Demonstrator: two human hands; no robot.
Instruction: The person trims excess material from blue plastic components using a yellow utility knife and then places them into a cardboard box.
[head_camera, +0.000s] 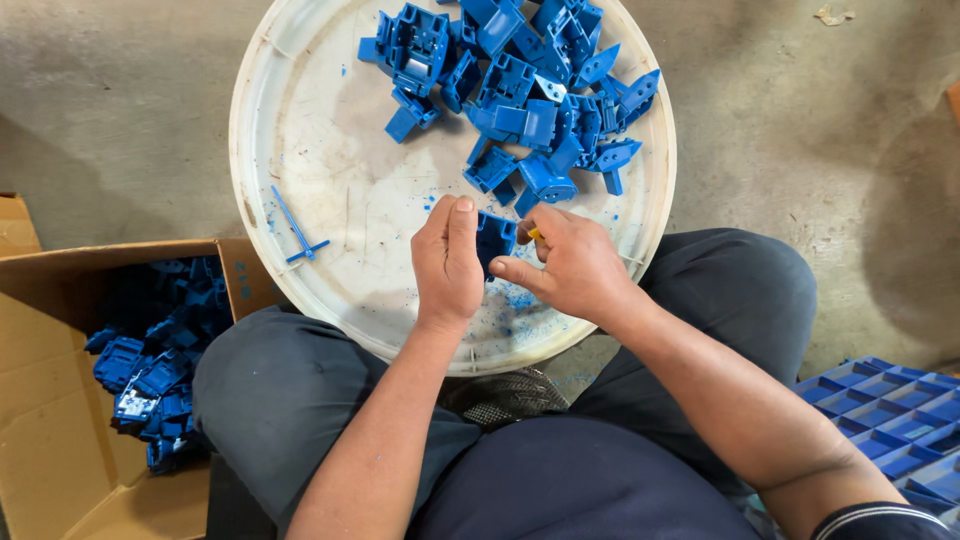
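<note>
Just below the pile of blue parts (520, 90) on the round white tray (300, 130), the left hand (447, 262) pinches a blue plastic part (495, 238), fingers closed around it. The right hand (572, 262) sits just beside it, its fingers closed on a small yellow tool (534, 233) pointing at the part.

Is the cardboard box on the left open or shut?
Open. The cardboard box has its flaps spread outward, and a heap of blue plastic parts shows inside it, filling only part of the box.
</note>
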